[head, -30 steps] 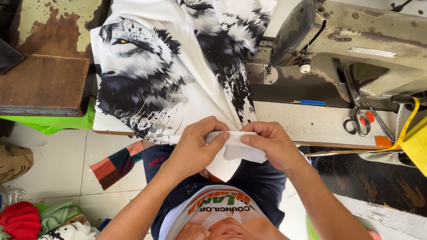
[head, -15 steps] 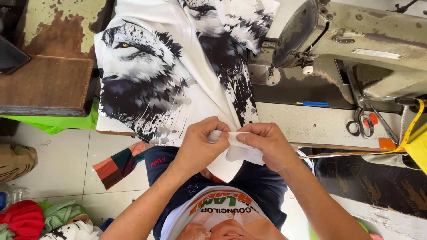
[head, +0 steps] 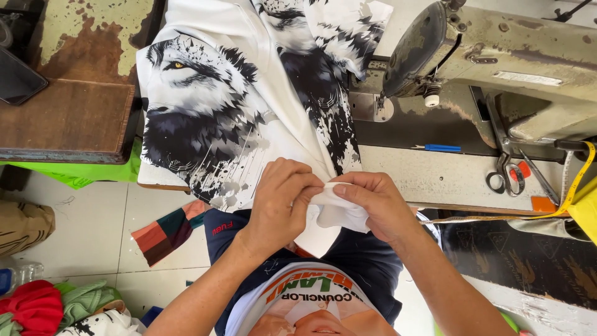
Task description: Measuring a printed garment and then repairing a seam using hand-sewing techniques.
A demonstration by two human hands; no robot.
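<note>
White knit fabric printed with a black and grey wolf face [head: 205, 118] lies spread over the sewing table [head: 435, 177] and hangs off its near edge, where both hands work a folded corner of it. The left hand [head: 283, 199] is closed, thumb and fingers pinching the white fold [head: 336, 211]; the right hand [head: 373, 205] is closed too, gripping the same fold from the right, fingertips touching the left hand's. The fold sits just off the table's near edge, above the person's lap.

As I judge it, the main risk is the fold slipping: the cloth looks smooth and stretchy, and if either pinch loosens, the layers may shift out of line. Much of the garment hangs unsupported to the left, so its weight could drag the piece off toward the tiled floor [head: 93, 211]. The worn beige sewing machine [head: 497, 56] stands far right, its needle area [head: 382, 102] near the cloth's far right edge, where loose fabric could catch. Steel scissors [head: 504, 177] and a yellow measuring tape [head: 575, 186] lie to the right, well apart from the hands.
</note>
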